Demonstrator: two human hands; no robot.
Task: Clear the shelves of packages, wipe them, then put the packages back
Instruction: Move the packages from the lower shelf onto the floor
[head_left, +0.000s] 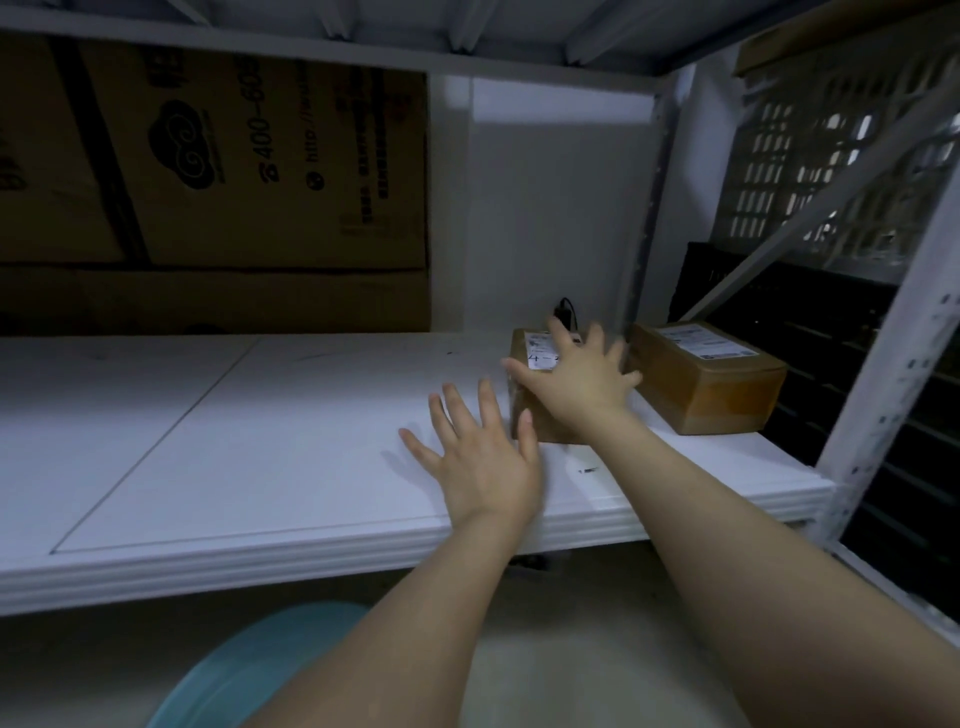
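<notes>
Two small brown cardboard packages with white labels sit at the right end of a white shelf (249, 441). My right hand (576, 379) lies spread, fingers straight, on top of the nearer package (530, 358). Beside it my left hand (483, 457) hovers over the shelf with fingers splayed, its fingertips close to that package's left side; I cannot tell whether they touch it. The second package (711, 374) stands apart to the right, against the shelf's upright.
A large printed cardboard box (218, 171) stands behind the shelf at the back left. A black plug (563, 312) is on the rear wall. A grey metal upright (893, 384) bounds the right; slotted crates (810, 171) lie beyond. A teal basin (249, 670) sits below.
</notes>
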